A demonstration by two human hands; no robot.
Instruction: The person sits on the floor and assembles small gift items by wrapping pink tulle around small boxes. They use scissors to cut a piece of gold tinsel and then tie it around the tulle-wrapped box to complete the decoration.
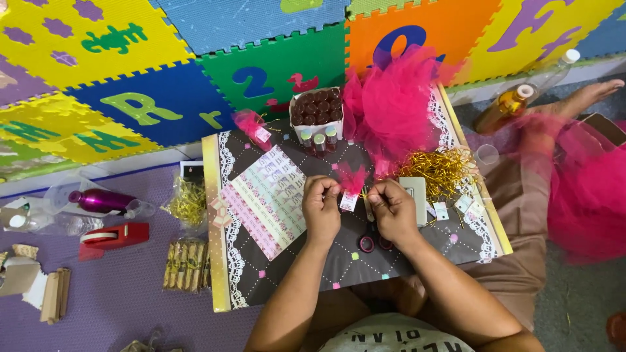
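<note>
Holding a small pink tulle bundle [353,180] with a white tag [349,201] between both hands, over the dark patterned board [313,261] on my lap.

Head view, items in order:

- My left hand [321,207]: fingers curled tight, thumb and forefinger pinched on the bundle just above the tag.
- My right hand [393,210]: fingers closed likewise, fingertips at the other side of the bundle; what exactly they grip there is too small to make out, possibly a thread.
- Sheet of pale printed labels [267,195]: flat on the board, just beside my left hand.
- Box of small dark-capped bottles [317,107]: at the board's far edge, with three loose bottles [319,139] standing in front of it.
- Finished pink bundle [253,127]: left of the box.
- Large heap of pink tulle [391,98]: far side of the board, beyond my hands.
- Gold shredded ribbon [442,171]: right of my right hand, near.
- Scissors with pink handles [372,242]: on the board under my wrists.
- Red tape dispenser [112,237], purple bottle [99,199]: on the mat, well apart to the left.
- Bottle of amber liquid [503,107]: far right, lying tilted.
</note>
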